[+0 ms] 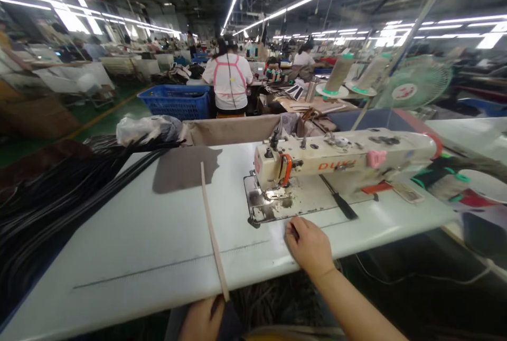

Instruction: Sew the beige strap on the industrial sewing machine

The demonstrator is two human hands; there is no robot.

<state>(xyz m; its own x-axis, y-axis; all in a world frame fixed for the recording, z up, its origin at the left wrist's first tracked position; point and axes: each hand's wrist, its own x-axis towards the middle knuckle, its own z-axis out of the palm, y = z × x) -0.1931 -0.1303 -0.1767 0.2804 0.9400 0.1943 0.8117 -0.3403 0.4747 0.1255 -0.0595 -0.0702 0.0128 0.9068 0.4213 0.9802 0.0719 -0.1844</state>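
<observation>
A long, narrow beige strip [209, 225] runs across the white sewing table [130, 251] to its front edge. My left hand [203, 320] is below that edge, its fingers closed at the strip's near end; part of the hand is cut off by the frame. My right hand [311, 246] rests on the tabletop in front of the sewing machine [340, 156], fingers curled in, with nothing visible in them. The strip's far end lies over a flat brown-grey piece [182, 169]. Right of the needle area, a black-handled tool [344, 206] lies by the machine bed.
Dark long strips [91, 193] are heaped along the table's left side. Behind the table stand a blue basket [178, 101] and a seated person [230, 79] in a white top. Thread cones [339, 74] and a green fan [415, 85] are at the back right.
</observation>
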